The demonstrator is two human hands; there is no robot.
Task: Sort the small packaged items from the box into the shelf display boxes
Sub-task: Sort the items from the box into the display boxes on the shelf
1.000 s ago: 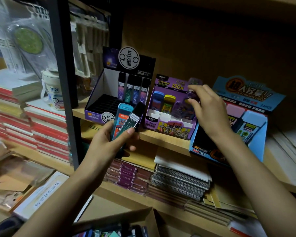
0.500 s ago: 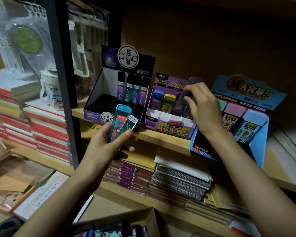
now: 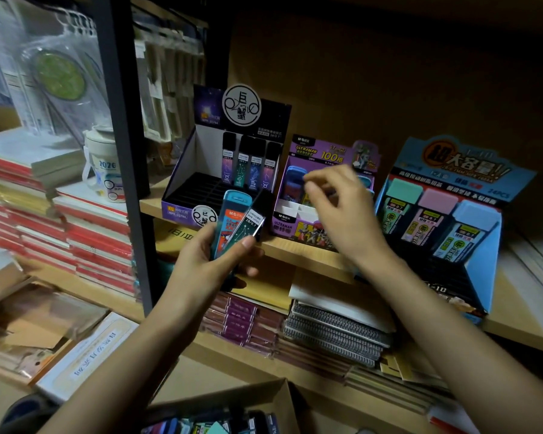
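1. Nearest the camera, well below the purple display box, an open cardboard box is seen, with a jumble of small packaged items lying inside it.
2. Below and left of the purple display box, the left hand is raised. Two slim cases, one teal-capped and one black, are gripped between its thumb and curled fingers and fanned upward.
3. Directly in front of the purple display box the right hand is held, fingers loosely curled, thumb and forefinger drawn close. It is blurred, so whether anything is pinched cannot be told.
4. Beneath the purple display box, on the lower level, spiral notebooks are stacked flat.
5. The purple display box itself is stood on a wooden shelf board, and a blue-capped case is seen in its back row.
6. Just left of the purple display box a black display box is set, with four dark cases lined upright along its back.
7. Just right of the purple display box a blue display box is placed, and three pastel-capped cases are shown in it.
8. Far left of the purple display box, a pale mug is rested on red-edged books.
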